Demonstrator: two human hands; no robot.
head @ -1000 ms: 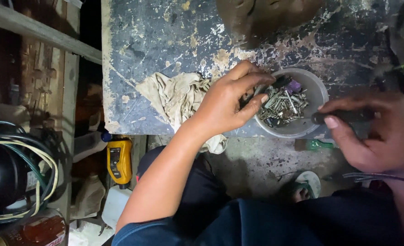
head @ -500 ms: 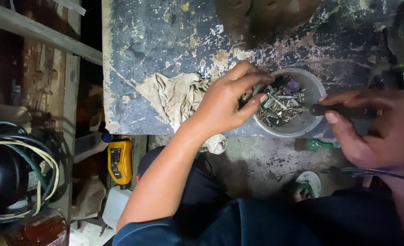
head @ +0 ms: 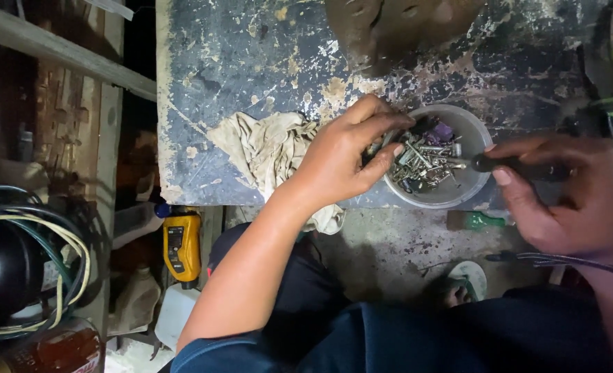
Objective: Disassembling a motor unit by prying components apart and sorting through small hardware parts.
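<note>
Grey plastic bowl [head: 474, 132] of mixed screws [head: 424, 162] sits at the near edge of the scuffed blue surface [head: 251, 62]. Left hand [head: 341, 155] rests on the bowl's left rim, fingers curled into the screws. Right hand [head: 576, 193] grips a dark-handled screwdriver [head: 521, 166], tip among the screws. Crumpled rag [head: 265, 148] just left.

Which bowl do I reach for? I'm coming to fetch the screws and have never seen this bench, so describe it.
Find the worn, paint-chipped blue-grey worktop. At its near edge, right of the crumpled beige rag, sits a round pale plastic bowl between the left hand and right hand. It is the only container on top, heaped with metal screws.
</note>
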